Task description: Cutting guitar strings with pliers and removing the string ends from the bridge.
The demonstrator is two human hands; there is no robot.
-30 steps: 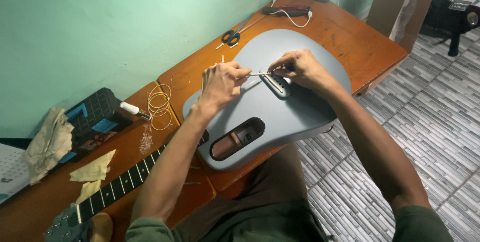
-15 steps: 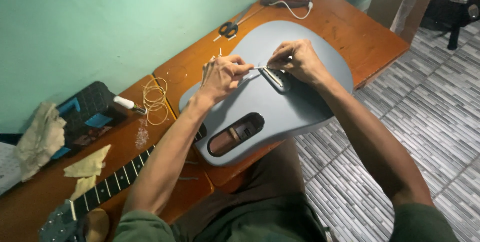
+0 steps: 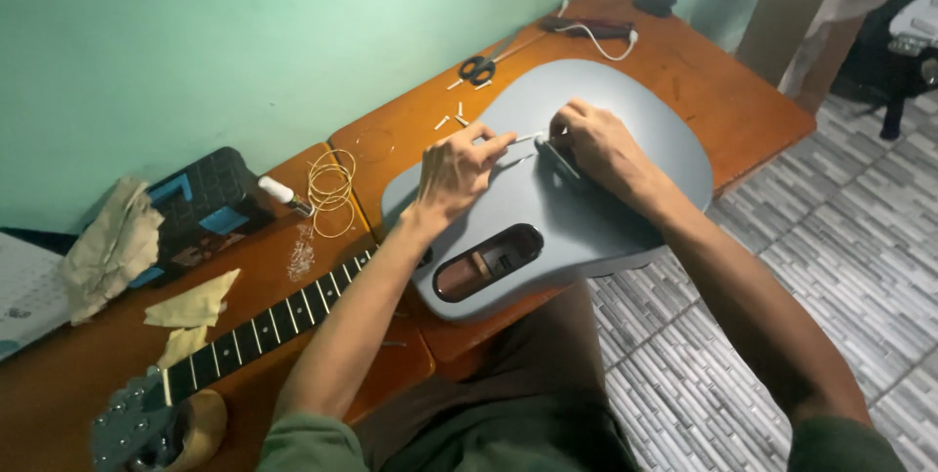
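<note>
- A grey guitar body [image 3: 625,179] is laid flat on the wooden worktop [image 3: 723,91].
- A small white pin [image 3: 525,138] is pinched in the left hand's [image 3: 457,174] grip, just above the bridge [image 3: 557,154].
- The bridge is pressed by the right hand [image 3: 596,145], its grip curled shut.
- Coiled strings [image 3: 330,189] and scissors [image 3: 477,68] are left beside the body.

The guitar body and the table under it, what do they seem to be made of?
The guitar body looks like moulded plastic or composite with a matt grey-blue finish: smooth, no grain. The table looks like varnished reddish-brown wood, with faint grain and a slight shine.
</note>
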